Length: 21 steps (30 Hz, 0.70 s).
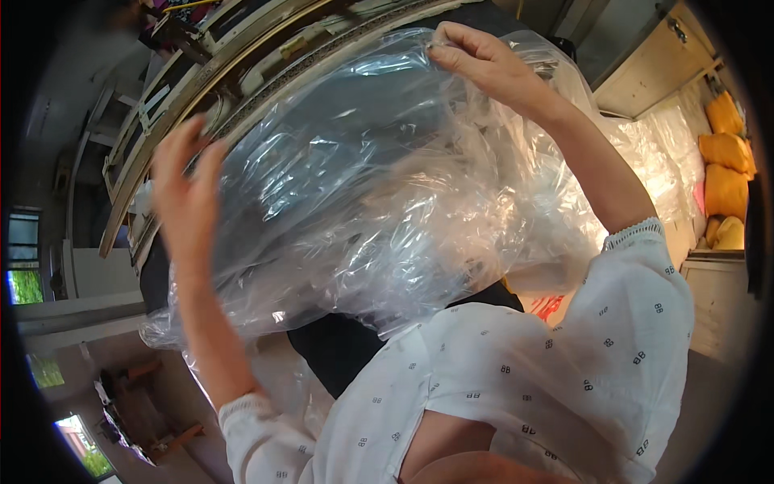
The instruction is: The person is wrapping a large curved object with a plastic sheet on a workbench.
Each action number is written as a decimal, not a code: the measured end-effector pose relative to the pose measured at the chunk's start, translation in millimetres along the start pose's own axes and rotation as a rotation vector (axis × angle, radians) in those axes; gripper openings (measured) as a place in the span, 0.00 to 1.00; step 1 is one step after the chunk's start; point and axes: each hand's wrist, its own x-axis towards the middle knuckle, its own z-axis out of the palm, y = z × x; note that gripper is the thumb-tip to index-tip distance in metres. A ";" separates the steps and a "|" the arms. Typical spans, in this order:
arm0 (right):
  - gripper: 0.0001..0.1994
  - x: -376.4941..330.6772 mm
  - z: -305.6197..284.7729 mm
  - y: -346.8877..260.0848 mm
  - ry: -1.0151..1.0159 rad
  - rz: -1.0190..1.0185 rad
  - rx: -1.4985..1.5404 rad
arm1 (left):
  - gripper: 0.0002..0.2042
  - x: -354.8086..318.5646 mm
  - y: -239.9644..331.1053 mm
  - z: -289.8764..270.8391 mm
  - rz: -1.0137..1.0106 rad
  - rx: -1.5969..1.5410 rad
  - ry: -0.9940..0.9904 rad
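The clear plastic bag [363, 185] fills the middle of the frame, from the upper centre down to the lower left, crumpled and glossy, with something dark showing through its lower part; you have it raised in front of you, spread between your two hands; behind it, across the upper left, run the curved wooden frames [201, 73], and at the far right edge a stack of yellow sacks [726, 169] stands against a pale wooden cabinet [653, 64]; your white patterned sleeve [564, 355] takes up the lower right.

Your right hand [484, 60], at the upper centre, is closed in a pinch on the top edge of the bag, fingertips together on the film, wrist bent down; your left hand [185, 194], at the middle left, is open with fingers spread and blurred, lying against the bag's left side; you cannot tell from this view whether it actually has hold of the film or only touches it.

The step in hand looks like opening or spreading the bag out; it seems early, since the film is bunched and no mouth shows clearly; the next move, by my judgement, calls for a firm hold with the left hand opposite the right pinch, then an even pull apart, gentle enough that the thin film does not tear.
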 end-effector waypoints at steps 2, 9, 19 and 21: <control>0.10 -7.0 9.2 -18.4 -0.018 -0.079 -0.036 | 0.20 2.7 56.1 54.5 0.226 -0.038 0.064; 0.13 -103.3 -32.3 31.6 -0.042 -0.068 -0.767 | 0.06 -1.9 12.4 121.7 0.040 -0.447 -0.141; 0.06 -318.8 -216.8 187.1 -0.375 0.674 -1.531 | 0.10 -121.7 -168.4 -48.8 -0.451 -0.010 0.147; 0.08 -240.6 -228.1 157.8 0.233 0.395 -1.552 | 0.11 -144.8 -191.2 -81.3 -0.516 0.072 0.159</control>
